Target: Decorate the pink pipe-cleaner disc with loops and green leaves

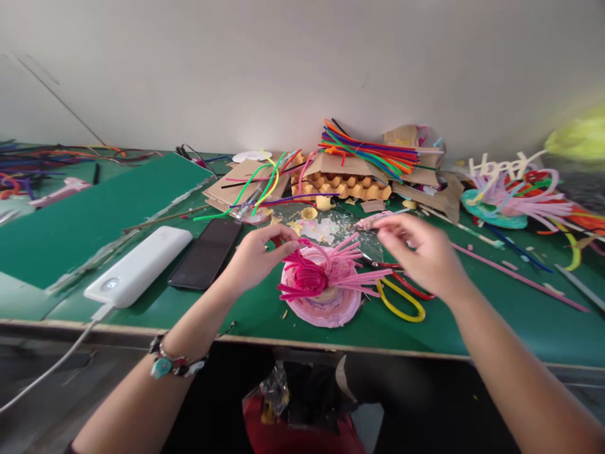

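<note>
Bare forearms (510,359) are seen nearest the camera in the head view; a dark pink strand (304,242) is pinched between the fingers of the left hand (262,255), while the fingers of the right hand (420,252) are curled and blurred, so whether anything is gripped cannot be told; a pink pipe-cleaner piece (321,277) is set between the hands on the green surface (265,309); it is judged light, soft, springy, easily crushed, and best held by its round base (326,318).

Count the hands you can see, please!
2. The left hand is at the pink craft's upper left; the right hand is above the green table, to the craft's right. No others show.
</note>
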### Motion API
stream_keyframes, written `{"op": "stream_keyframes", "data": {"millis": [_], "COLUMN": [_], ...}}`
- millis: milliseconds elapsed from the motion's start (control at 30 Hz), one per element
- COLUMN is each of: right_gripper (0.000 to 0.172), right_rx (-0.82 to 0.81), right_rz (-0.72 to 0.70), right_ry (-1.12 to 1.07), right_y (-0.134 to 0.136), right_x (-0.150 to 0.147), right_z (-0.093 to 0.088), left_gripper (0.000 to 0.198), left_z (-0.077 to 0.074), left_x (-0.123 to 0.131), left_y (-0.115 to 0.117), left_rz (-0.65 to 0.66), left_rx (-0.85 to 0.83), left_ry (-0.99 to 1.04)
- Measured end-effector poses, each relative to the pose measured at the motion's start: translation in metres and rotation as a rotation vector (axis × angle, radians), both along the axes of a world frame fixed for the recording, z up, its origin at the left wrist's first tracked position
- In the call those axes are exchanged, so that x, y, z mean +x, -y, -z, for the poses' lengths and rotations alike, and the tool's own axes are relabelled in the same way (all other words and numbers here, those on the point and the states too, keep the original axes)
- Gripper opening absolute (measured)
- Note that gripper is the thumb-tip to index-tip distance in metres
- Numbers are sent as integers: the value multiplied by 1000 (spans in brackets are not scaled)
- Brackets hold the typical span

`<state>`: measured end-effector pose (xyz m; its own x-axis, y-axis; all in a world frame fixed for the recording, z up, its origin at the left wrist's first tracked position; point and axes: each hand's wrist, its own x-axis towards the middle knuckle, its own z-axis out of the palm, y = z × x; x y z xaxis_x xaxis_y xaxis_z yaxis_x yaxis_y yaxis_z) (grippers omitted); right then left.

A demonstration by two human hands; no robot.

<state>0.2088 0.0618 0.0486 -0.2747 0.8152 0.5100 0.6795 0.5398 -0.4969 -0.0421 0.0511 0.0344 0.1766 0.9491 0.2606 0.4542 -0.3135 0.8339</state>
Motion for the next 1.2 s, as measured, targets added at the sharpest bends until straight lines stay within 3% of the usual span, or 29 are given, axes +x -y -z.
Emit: {"op": "stream_keyframes", "data": {"millis": [133,267,433,733,967,1200], "right_gripper": [18,20,18,37,19,17], "right_rx": [-88,-210,-215,-390,-385,-369], "right_rz": [-224,-319,-254,-166,-157,-190], "right_ry": [141,135,46,-36,-108,-283], "right_y": [6,-4,-8,-7,-2,2], "right_x": [-48,-67,-65,-41,-45,-49], "right_z": [-8,-2,3,11,8,11], "left_gripper": [12,10,11,11,11,10], "left_z": [-1,-3,-2,0,2,6], "left_x": [0,0,0,2,11,18], "left_y": [1,2,2,1,3,2], "left_rz": [6,18,6,-24,-100,-117], "left_rx": [7,9,11,11,19,43], "left_ry": [-9,-11,-26,-28,-46,14]}}
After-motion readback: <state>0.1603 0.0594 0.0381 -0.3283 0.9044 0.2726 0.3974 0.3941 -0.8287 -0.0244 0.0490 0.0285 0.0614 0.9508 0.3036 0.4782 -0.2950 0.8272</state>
